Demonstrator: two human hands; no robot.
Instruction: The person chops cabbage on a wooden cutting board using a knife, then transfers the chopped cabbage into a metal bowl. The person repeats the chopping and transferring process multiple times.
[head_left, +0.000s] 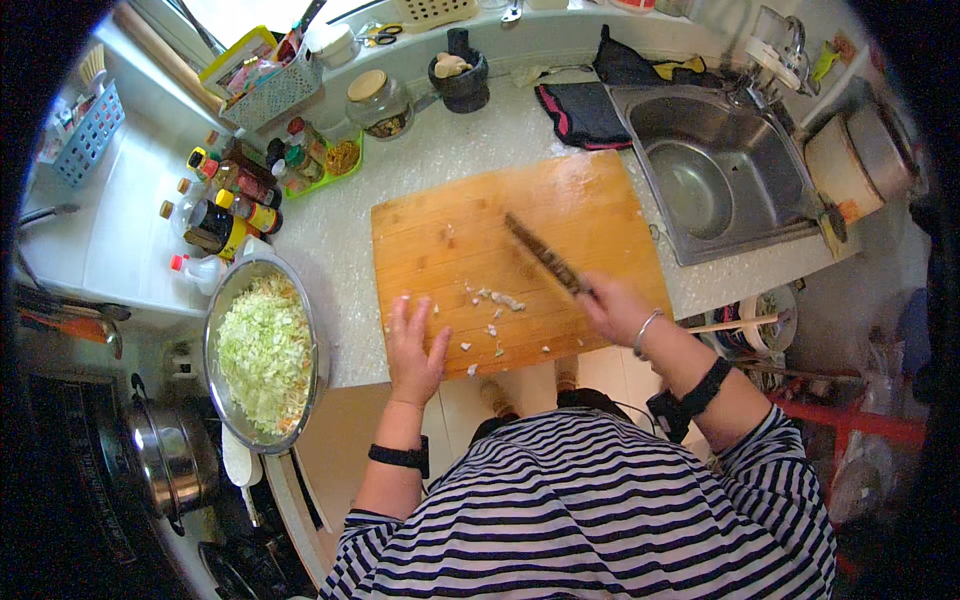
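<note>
My right hand (616, 307) is closed around the handle of a kitchen knife (546, 255). The blade angles up and left over a wooden cutting board (442, 240), slightly blurred; whether it touches the wood I cannot tell. Fingers apart and holding nothing, my left hand (416, 349) is at the board's near left edge. Small pale scraps (506, 301) are scattered on the board between the two hands. To the left, a large metal bowl (321, 352) is heaped with chopped pale green cabbage (262, 345), with orange and whitish shreds showing at its edges.
A stainless steel sink (694, 187) adjoins the board on the right. Seasoning bottles (232, 214), a green tray (335, 174) of spice jars, a glass jar (379, 112) and a stone mortar (461, 86) line the back left. A dark cloth (583, 112) lies beside the sink. A lidded pot (169, 461) stands at lower left.
</note>
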